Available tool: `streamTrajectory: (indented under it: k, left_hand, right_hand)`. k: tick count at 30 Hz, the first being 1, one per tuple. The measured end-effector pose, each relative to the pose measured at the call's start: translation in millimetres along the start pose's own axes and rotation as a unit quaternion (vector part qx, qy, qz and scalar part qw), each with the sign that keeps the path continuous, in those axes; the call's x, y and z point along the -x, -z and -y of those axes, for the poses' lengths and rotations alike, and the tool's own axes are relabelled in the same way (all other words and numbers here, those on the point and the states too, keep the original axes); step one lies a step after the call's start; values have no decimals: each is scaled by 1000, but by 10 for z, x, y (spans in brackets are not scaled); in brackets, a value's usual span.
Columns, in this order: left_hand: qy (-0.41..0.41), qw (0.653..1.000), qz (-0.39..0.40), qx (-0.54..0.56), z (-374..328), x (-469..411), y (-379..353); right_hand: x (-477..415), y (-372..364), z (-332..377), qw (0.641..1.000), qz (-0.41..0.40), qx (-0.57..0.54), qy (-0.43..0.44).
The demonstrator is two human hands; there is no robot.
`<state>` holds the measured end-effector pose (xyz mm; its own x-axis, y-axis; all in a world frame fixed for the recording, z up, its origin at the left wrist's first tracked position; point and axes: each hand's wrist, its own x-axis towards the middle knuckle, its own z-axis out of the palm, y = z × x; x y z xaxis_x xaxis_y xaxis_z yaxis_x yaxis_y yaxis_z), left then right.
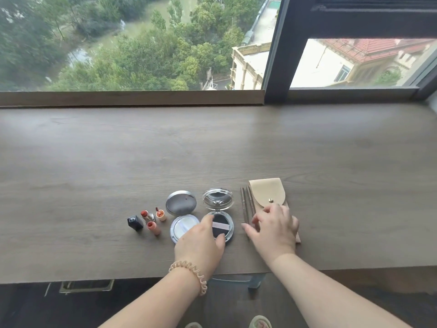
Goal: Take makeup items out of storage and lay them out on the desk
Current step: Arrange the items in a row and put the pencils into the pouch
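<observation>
Two round cushion compacts lie open side by side on the wooden desk (212, 150): a silver one with a white puff (181, 216) on the left, and a clear-lidded one with a black puff (218, 216) on the right. My left hand (201, 240) grips the lower edge of the black-puff compact with thumb and fingers. Two thin makeup pencils (247, 204) lie beside a beige snap pouch (267, 192). My right hand (274, 227) rests over the pouch's lower end, fingers spread and touching the pencils. A black lipstick cap (135, 223), an open lipstick (147, 216) and two small orange tubes (155, 227) lie at the left.
A raised wooden sill (130, 98) and large window with a dark frame (276, 55) run along the desk's far side. The desk's near edge lies just below my wrists. A coiled hair tie (191, 271) circles my left wrist.
</observation>
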<state>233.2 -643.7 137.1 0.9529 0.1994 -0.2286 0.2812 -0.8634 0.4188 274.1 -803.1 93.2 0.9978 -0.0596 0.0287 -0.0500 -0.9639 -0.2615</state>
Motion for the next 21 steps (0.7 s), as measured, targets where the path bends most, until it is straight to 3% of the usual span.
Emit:
streamTrajectory:
  k: [7, 12, 14, 17, 21]
  left_hand:
    - [-29, 998, -10, 57, -21, 77, -4]
    - [-140, 964, -59, 219, -101, 79, 138]
    - [-182, 951, -95, 231, -201, 4, 263]
    - [-209, 953, -94, 200, -399, -137, 494]
    - [-195, 973, -72, 100, -627, -250, 731]
  right_hand:
    - [-21, -94, 105, 1000, -7, 12, -4]
    - [-50, 276, 64, 981, -151, -108, -63]
    - [-100, 563, 17, 962, -203, -178, -39]
    - [-193, 1042, 24, 923, -167, -345, 18]
    - [-243, 1539, 147, 803, -52, -594, 9]
